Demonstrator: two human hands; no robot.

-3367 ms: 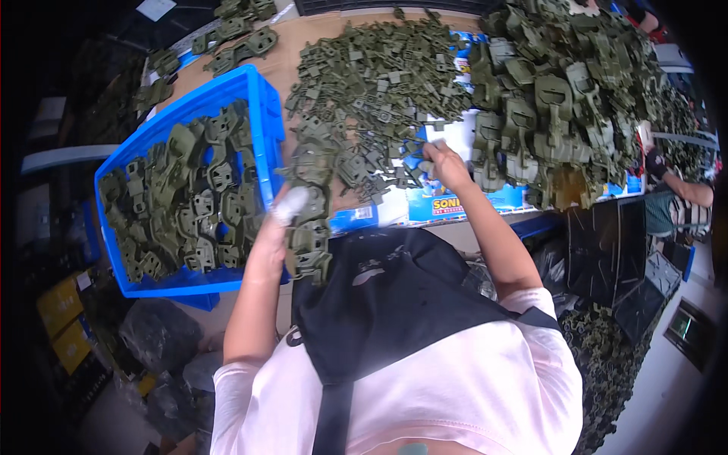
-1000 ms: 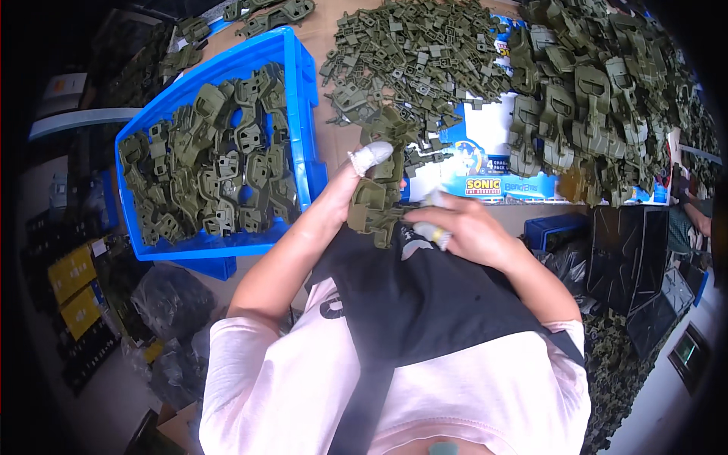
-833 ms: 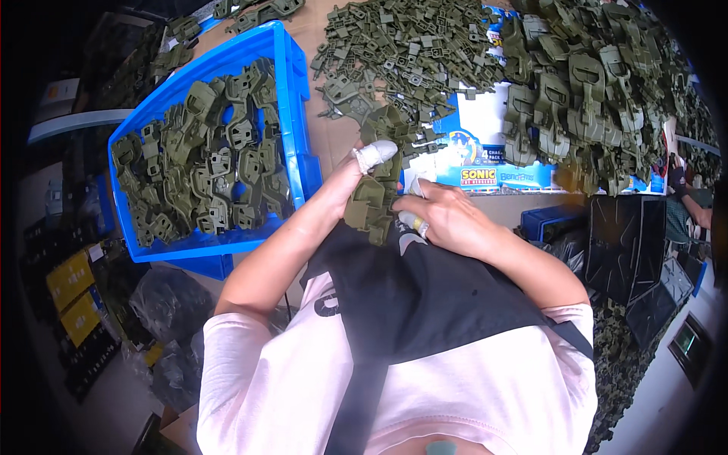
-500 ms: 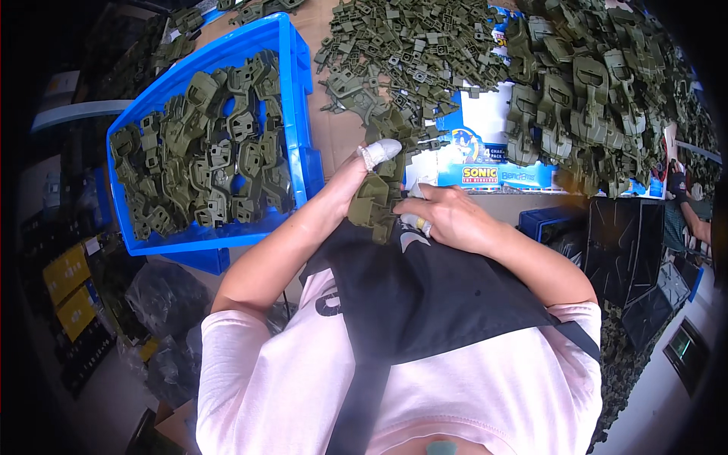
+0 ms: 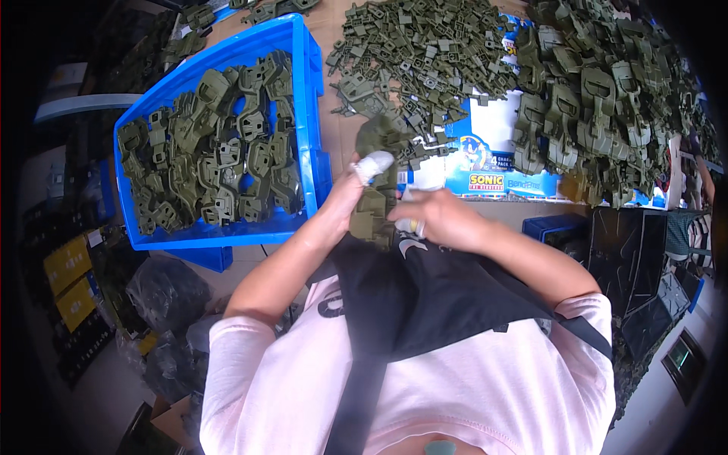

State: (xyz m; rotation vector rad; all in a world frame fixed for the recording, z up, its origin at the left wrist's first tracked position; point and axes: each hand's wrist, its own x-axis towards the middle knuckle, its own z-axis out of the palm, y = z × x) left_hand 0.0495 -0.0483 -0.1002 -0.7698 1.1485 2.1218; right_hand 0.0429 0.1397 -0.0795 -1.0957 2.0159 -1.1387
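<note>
A long olive-green moulded plastic part (image 5: 370,216) is held upright in front of my black apron, its far end blurred. My left hand (image 5: 345,199) grips it from the left, with the thumb in a white finger cover (image 5: 374,164) laid across it. On the part's right side, my right hand (image 5: 444,218) is closed, its fingers curled and somewhat blurred. It also has white covers on its fingers, one with a yellowish band. Whatever it pinches is hidden by the fingers.
A blue crate (image 5: 307,144) of similar olive parts stands at the left. Beyond my hands lies a heap of small olive pieces (image 5: 425,57) on cardboard. Larger olive shells (image 5: 584,91) are piled at the right over a printed blue-and-white sheet (image 5: 474,155). Black boxes (image 5: 618,243) stand beyond my right elbow.
My right hand has shifted slightly against the part, its fingers more curled and blurred. My left hand still grips the part, whose far end has blurred. The whole view has shifted a little.
</note>
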